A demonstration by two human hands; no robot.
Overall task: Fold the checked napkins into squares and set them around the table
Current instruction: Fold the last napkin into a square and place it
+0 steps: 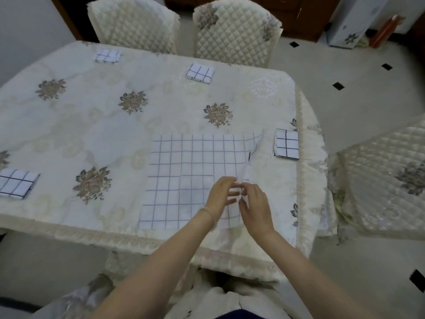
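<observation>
Pinching the open napkin's [195, 176] right edge, my left hand [222, 195] and right hand [254, 204] meet; four folded napkins lie at nine [17, 183], eleven [108, 56], twelve [199, 73] and three o'clock [286, 144].

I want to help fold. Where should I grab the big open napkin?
Probably the right edge of the big open napkin, coming from the right. It already curls up off the tablecloth there, where the left hand and right hand meet; the rest lies flat.
</observation>
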